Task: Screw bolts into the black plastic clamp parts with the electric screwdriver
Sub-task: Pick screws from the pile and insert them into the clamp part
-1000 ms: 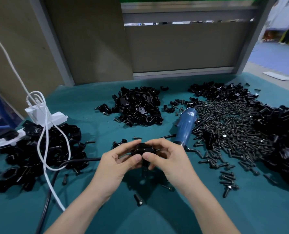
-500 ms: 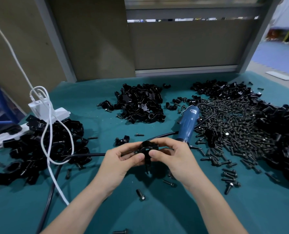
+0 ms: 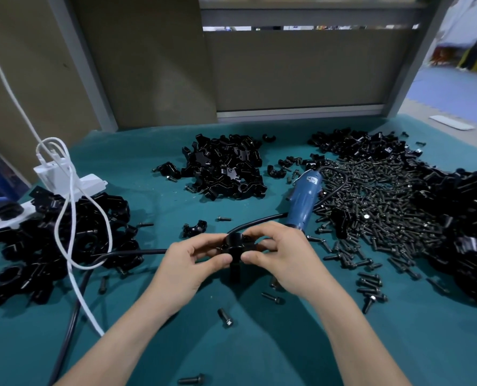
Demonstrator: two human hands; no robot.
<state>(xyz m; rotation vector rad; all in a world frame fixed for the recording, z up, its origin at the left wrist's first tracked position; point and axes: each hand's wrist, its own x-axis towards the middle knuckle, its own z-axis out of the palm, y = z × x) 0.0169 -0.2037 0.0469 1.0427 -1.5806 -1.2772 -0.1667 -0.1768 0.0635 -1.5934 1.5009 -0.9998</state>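
Both hands hold one black plastic clamp part (image 3: pixel 235 247) just above the teal table, at the centre of the view. My left hand (image 3: pixel 188 264) pinches its left side between thumb and fingers. My right hand (image 3: pixel 283 259) pinches its right side. A bolt hangs down from the clamp's underside. The blue electric screwdriver (image 3: pixel 304 200) lies on the table just behind my right hand, with no hand on it. A broad heap of black bolts (image 3: pixel 376 207) spreads to its right.
Piles of black clamp parts lie at the left (image 3: pixel 50 240), back centre (image 3: pixel 226 168) and right (image 3: pixel 465 227). A white power strip (image 3: pixel 62 179) with a white cable (image 3: pixel 73 263) sits at the left. A black cable (image 3: pixel 73 324) crosses the cloth. Loose bolts (image 3: pixel 225 317) lie near my wrists.
The camera has tilted down a little. Both hands keep the clamp part between them and have turned it slightly; a bolt now shows below it.
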